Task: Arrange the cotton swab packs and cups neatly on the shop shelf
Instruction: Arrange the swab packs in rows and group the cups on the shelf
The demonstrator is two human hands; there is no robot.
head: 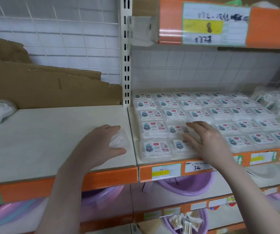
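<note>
left shelf board point(51, 132): bare, open | right: swab packs point(203, 114) tightly packed | rear: cardboard point(43, 88)

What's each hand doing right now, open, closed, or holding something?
Left hand: fingers curled round a clear plastic pack on the bare shelf board.
Right hand: open, fingers straight, resting flat on the cotton swab packs.
</note>
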